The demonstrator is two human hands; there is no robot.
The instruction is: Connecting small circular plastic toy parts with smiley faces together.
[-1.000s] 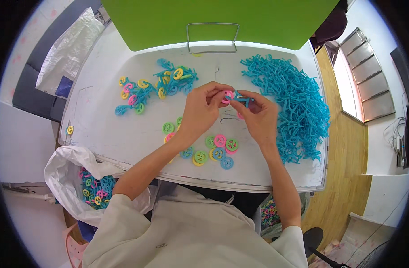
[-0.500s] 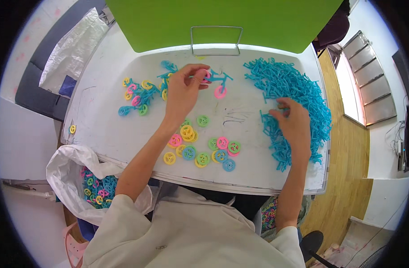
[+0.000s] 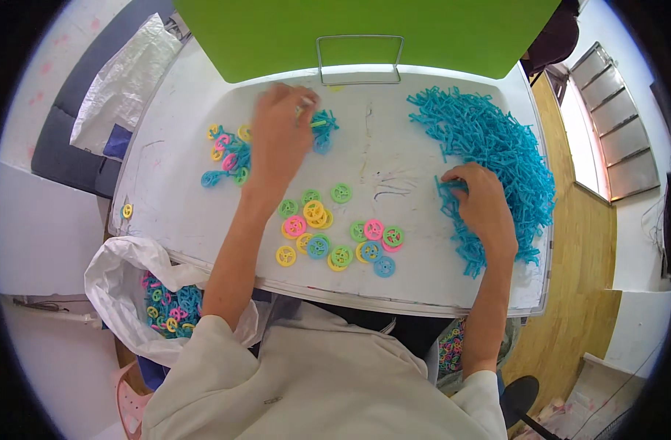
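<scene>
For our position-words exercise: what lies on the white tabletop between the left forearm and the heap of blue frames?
The head view shows loose spoked plastic wheels there, in green, yellow, pink and blue, some overlapping, plus dark scribbles.

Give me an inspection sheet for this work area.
Surface: white table, dark scribbles on it.
Parts: heap of teal pieces at right; loose coloured wheels toward near edge; wheeled teal assemblies at upper left.
Clutter: lone yellow wheel near left edge; white bag of coloured parts beside table.
Hands: left hand blurred over wheeled teal assemblies, grip unclear; right hand at heap's left side, hold unclear.
Cables: dark cord, far left.
Surroundings: green panel behind; wooden floor right.
</scene>
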